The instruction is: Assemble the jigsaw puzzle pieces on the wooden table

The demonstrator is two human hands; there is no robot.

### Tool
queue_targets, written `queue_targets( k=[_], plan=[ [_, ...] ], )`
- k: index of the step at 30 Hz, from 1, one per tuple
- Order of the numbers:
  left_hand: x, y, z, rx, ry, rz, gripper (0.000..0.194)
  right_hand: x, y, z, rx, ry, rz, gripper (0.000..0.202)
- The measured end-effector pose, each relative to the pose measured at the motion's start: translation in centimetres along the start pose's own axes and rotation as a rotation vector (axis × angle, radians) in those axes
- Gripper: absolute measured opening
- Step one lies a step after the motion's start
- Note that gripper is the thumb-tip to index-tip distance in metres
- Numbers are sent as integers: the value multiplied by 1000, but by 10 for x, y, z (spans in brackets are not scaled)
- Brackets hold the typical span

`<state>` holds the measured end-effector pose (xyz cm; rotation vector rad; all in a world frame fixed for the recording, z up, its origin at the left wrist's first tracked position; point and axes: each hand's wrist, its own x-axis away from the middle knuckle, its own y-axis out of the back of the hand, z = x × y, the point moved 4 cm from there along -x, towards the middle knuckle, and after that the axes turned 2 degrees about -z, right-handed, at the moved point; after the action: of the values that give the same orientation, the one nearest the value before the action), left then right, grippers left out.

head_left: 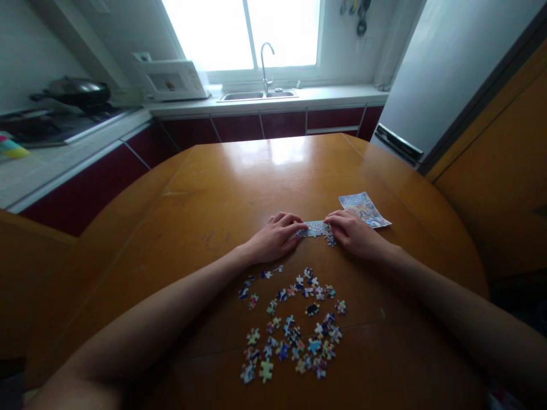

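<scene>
A joined strip of light blue puzzle pieces (315,229) lies on the wooden table, with a short part running down at its right end. At the strip's left end, my left hand (277,234) has its fingers bent and pressed together on the edge. My right hand (351,232) closes its fingertips on the right end, partly covering it. Just beyond my right hand lies a printed picture sheet (368,212). Many loose puzzle pieces (314,345) are scattered on the table nearer to me, below both hands.
The rounded wooden table (239,182) fills the middle. Behind it stand a counter with a sink (243,96) and a white microwave (173,80). A stove with a lidded pan (77,91) is at the left, a refrigerator (448,68) at the right.
</scene>
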<state>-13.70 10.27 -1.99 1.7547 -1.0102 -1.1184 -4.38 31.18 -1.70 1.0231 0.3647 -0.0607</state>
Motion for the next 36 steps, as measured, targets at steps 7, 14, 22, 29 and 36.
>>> queue_targets(
  k=[7,14,22,29,36],
  plan=[
    [0,0,1,12,14,-2,37,0,0,-1,-4,1,0,28],
    [0,0,0,6,6,-8,34,0,-1,-2,1,2,6,26],
    [0,0,0,-7,9,-5,35,0,0,-2,-3,5,0,25],
    [0,0,1,9,6,-4,35,0,0,-2,1,6,1,27],
    [0,-1,0,4,14,-4,35,0,-1,-4,0,2,5,25]
  ],
)
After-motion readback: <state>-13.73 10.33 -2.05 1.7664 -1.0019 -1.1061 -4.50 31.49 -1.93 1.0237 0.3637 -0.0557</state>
